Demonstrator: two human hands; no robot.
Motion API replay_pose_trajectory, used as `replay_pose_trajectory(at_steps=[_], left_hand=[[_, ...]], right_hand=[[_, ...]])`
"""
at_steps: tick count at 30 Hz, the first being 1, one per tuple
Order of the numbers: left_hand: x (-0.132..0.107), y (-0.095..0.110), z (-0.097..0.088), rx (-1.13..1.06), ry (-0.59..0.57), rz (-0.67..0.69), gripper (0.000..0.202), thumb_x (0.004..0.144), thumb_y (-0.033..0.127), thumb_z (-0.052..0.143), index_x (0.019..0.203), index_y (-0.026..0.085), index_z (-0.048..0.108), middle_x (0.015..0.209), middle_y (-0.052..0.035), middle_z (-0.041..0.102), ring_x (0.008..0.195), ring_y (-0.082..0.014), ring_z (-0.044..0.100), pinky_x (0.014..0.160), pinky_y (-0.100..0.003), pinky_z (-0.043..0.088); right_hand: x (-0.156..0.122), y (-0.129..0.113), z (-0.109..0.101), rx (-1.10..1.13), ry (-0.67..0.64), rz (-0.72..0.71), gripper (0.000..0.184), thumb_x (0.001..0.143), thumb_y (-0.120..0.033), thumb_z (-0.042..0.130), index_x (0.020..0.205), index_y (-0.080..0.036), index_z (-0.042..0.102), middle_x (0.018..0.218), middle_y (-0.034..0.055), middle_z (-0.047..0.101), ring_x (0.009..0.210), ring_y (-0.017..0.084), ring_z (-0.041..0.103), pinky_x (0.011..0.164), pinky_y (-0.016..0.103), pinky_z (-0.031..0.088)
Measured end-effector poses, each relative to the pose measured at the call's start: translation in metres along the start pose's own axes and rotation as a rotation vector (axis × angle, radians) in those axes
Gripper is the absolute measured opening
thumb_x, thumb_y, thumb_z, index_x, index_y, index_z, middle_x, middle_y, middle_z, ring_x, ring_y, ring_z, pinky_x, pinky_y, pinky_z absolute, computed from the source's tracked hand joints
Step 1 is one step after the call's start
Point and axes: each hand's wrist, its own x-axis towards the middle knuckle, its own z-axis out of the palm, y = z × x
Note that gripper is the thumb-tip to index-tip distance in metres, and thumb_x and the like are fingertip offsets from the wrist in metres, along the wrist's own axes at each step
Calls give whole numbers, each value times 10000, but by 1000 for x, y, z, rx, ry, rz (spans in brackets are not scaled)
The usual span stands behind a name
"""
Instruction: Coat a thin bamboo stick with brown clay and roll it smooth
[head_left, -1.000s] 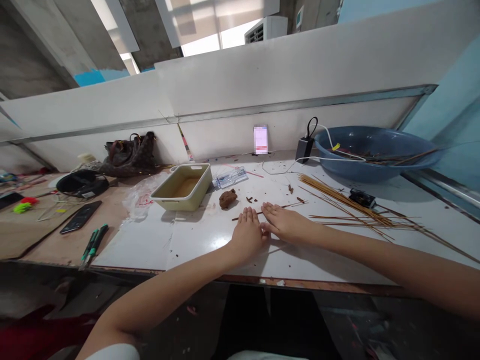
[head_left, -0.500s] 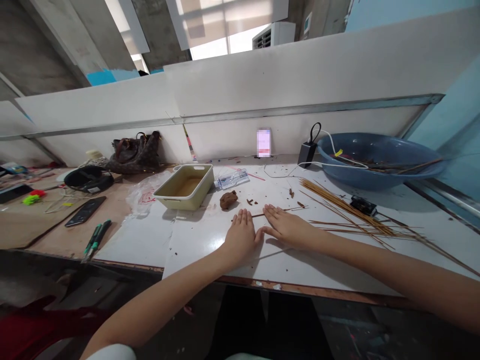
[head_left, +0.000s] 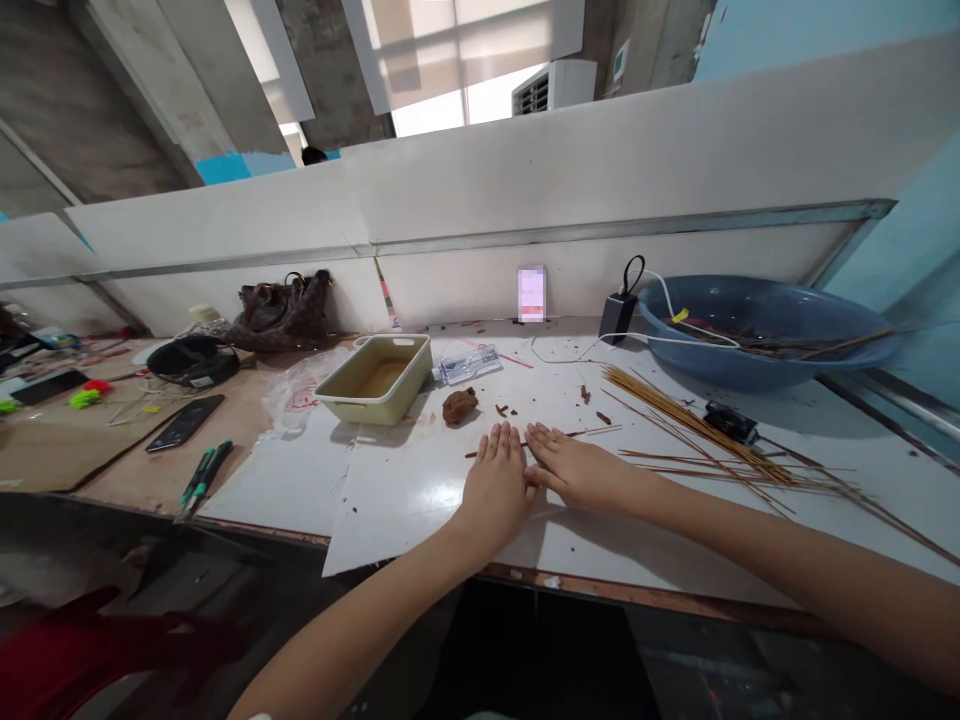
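Observation:
My left hand [head_left: 496, 488] lies palm down on the white board, fingers stretched out. Beside it, my right hand [head_left: 574, 466] is also flat, and the two touch near the thumbs. Under the fingers of both runs a thin stick [head_left: 600, 430]; its dark brown end [head_left: 472, 455] pokes out left of my left hand. Its middle is hidden by the hands. Just beyond my left hand sits a lump of brown clay-like dough [head_left: 459, 406], with small brown crumbs [head_left: 585, 394] farther right.
A pale green tub [head_left: 375, 408] holding brownish liquid stands behind left, near a clear plastic packet [head_left: 471, 366]. Many thin sticks [head_left: 697, 425] lie to the right, before a blue basin [head_left: 772, 370]. Pliers [head_left: 202, 480] and a phone [head_left: 185, 423] rest at left.
My left hand has slid right, up against my right hand, leaving more of the stick's brown end showing. The lump has stayed put; the view has shifted slightly.

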Motion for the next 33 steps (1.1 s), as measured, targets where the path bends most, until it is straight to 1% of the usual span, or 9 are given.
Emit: replay_pose_trajectory(at_steps=[4, 9, 12, 15, 18, 22, 27, 30, 33], left_hand=[[2, -1, 17, -10, -42, 1, 716, 1097, 322, 411, 1709, -47, 360, 1786, -273, 317, 1701, -354, 288, 1381, -490, 305], [-10, -4, 38, 6, 98, 23, 675, 1095, 296, 401, 1700, -4, 408, 1746, -277, 409, 1673, -365, 364, 1347, -549, 367], [0, -5, 34, -8, 85, -20, 692, 1086, 304, 419, 1698, -18, 404, 1748, -282, 396, 1678, -370, 350, 1359, -555, 340], [7, -5, 28, -20, 64, -76, 689, 1088, 289, 399, 1681, -62, 402, 1750, -296, 381, 1682, -367, 342, 1369, -545, 320], [-2, -4, 32, -13, 98, -74, 676, 1103, 292, 383, 1681, -58, 402, 1748, -296, 389, 1679, -364, 353, 1361, -547, 336], [-17, -6, 42, -11, 155, -53, 643, 1136, 335, 352, 1671, -9, 450, 1727, -265, 452, 1656, -352, 406, 1343, -521, 369], [-4, -8, 30, -43, 124, -108, 653, 1137, 344, 359, 1659, -33, 462, 1701, -291, 466, 1648, -366, 416, 1350, -557, 353], [-9, -6, 24, -57, 85, -135, 679, 1144, 349, 356, 1657, -89, 430, 1722, -312, 412, 1670, -370, 366, 1373, -545, 322], [-27, -5, 27, -61, 86, -109, 671, 1151, 344, 344, 1665, -80, 421, 1744, -294, 388, 1677, -359, 351, 1377, -523, 325]], right_hand=[[-3, 1, 10, -35, 23, -12, 854, 1168, -665, 293, 1723, -25, 408, 1757, 285, 392, 1655, 401, 382, 1330, 602, 384], [-16, 0, 26, -80, 95, -32, 850, 1164, -651, 314, 1728, -21, 397, 1753, 278, 401, 1644, 407, 402, 1327, 590, 395], [-6, 4, 22, -76, 75, 13, 854, 1158, -674, 300, 1738, -54, 395, 1747, 257, 429, 1651, 390, 393, 1336, 584, 382], [3, 7, 16, -69, 51, 43, 856, 1164, -662, 278, 1719, -24, 414, 1737, 285, 426, 1651, 397, 387, 1331, 606, 384], [-5, 3, 19, -99, 66, 16, 873, 1164, -668, 284, 1709, 1, 415, 1737, 304, 410, 1647, 405, 393, 1323, 609, 397], [-22, 1, 27, -137, 128, -21, 840, 1164, -660, 324, 1728, -44, 406, 1722, 284, 457, 1625, 398, 438, 1308, 598, 428], [-7, 10, 15, -129, 79, 16, 744, 1180, -593, 322, 1731, -105, 430, 1701, 255, 505, 1613, 386, 462, 1276, 619, 466], [-7, 8, 15, -137, 70, 41, 767, 1177, -595, 332, 1716, -59, 436, 1704, 283, 488, 1622, 394, 444, 1288, 610, 450], [-24, 0, 26, -151, 85, 48, 853, 1163, -649, 326, 1711, -1, 416, 1727, 312, 428, 1634, 413, 418, 1317, 611, 406]])
